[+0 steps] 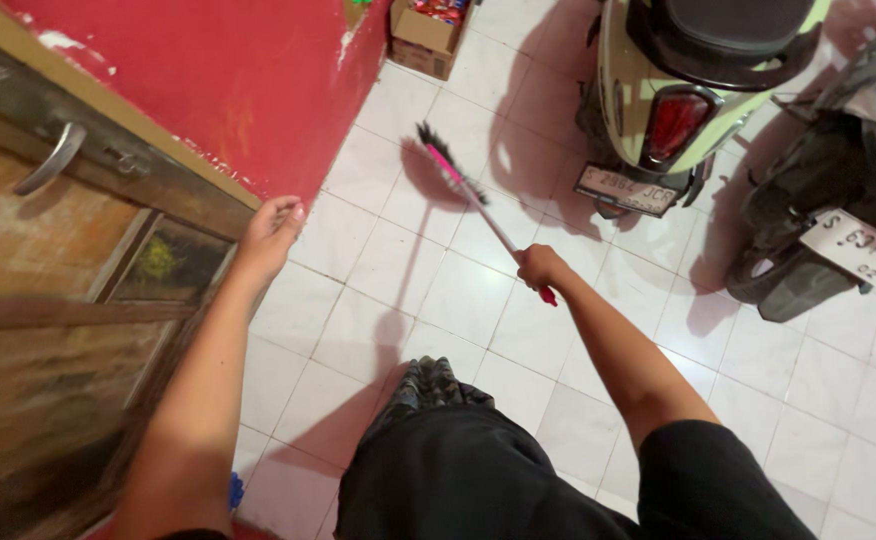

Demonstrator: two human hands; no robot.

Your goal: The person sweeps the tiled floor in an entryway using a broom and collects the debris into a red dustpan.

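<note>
At frame centre, the right hand [540,267] is clenched around the pink plastic handle of a broom [478,200]; its dark bristle head rests on the white tiled floor [398,270] above centre. The left hand [270,232], fingers loosely extended and holding nothing, lies against the edge of the brown wooden door [68,300] at left. A pale green scooter [678,90] stands parked at upper right.

Broom [463,185]: pink handle, black bristles; wall [228,80] red; floor tiles [458,290] white; scooter [688,90] cream with red tail light; door [48,300] brown.
</note>
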